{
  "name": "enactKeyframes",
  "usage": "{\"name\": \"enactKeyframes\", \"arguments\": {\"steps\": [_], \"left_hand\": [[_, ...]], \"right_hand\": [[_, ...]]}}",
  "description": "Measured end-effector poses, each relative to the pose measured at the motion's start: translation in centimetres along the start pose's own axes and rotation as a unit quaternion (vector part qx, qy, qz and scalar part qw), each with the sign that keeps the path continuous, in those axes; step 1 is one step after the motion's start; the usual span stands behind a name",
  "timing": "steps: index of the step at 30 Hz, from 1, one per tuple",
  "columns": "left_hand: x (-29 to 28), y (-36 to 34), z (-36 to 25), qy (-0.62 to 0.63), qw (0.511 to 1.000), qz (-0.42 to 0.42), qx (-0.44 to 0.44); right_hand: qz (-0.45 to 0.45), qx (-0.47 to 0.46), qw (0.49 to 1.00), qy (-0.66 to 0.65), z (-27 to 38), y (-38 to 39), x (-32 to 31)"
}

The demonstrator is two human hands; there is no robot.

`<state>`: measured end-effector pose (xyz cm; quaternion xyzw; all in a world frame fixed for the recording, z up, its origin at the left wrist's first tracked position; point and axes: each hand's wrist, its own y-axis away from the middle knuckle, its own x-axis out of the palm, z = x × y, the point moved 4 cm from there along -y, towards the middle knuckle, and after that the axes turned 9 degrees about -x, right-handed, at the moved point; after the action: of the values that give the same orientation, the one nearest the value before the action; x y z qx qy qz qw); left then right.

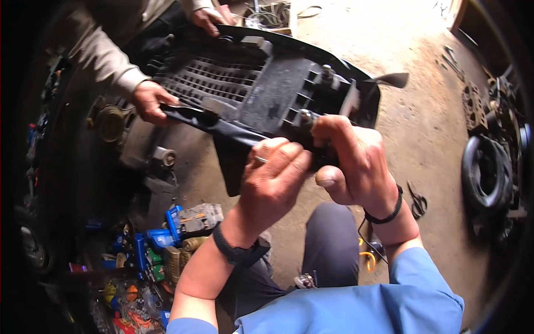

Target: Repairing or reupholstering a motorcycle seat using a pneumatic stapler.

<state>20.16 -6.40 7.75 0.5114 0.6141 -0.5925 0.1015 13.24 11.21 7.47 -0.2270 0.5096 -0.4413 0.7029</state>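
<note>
Bare brownish concrete floor (420,139) runs under the work, brightest toward the top; a black rubber ring (471,172) stands at the right beside dark metal parts, and scissors (417,201) lie on the floor to the right of the person's right wrist. At the lower left, blue parts (161,239) crowd together with other small coloured pieces.

In front of the person, held up over the floor, is a black moulded panel (272,100) with its ribbed underside facing up: a grid of ribs toward the left, a flat section in the middle, open pockets toward the right. Small raised characters run across the flat section beside the grid.

The left hand (275,178), wearing a ring, has its grip closed over the panel's near edge, fingers curled and knuckles up. The right hand (356,161) is at the panel's near right part, index finger bent beside a metal cylinder (306,117), thumb standing apart; whether its grip is clamped on anything I cannot tell. Across from them, a co-worker's hand (149,103) holds the panel's left end, and the other hand (208,20) touches the far edge.
</note>
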Motion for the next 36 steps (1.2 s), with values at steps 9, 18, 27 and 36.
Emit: {"name": "enactKeyframes", "arguments": {"steps": [9, 18, 27, 36], "left_hand": [[-0.4, 0.2, -0.3, -0.008, 0.999, 0.031, -0.029], [0.3, 0.0, 0.1, -0.024, 0.996, 0.074, -0.045], [0.5, -0.7, -0.9, -0.004, 0.998, 0.05, -0.043], [-0.4, 0.5, -1.8, 0.031, 0.999, 0.006, -0.013]], "right_hand": [[-0.263, 0.327, 0.906, -0.049, -5.9, 18.3, -11.0], [0.127, 0.694, 0.66, 0.26, 2.4, 55.0, -2.7], [0.086, 0.723, 0.659, 0.191, -1.9, 58.9, 7.0], [-0.233, 0.672, 0.702, -0.045, 0.6, 45.1, -7.2]]}}
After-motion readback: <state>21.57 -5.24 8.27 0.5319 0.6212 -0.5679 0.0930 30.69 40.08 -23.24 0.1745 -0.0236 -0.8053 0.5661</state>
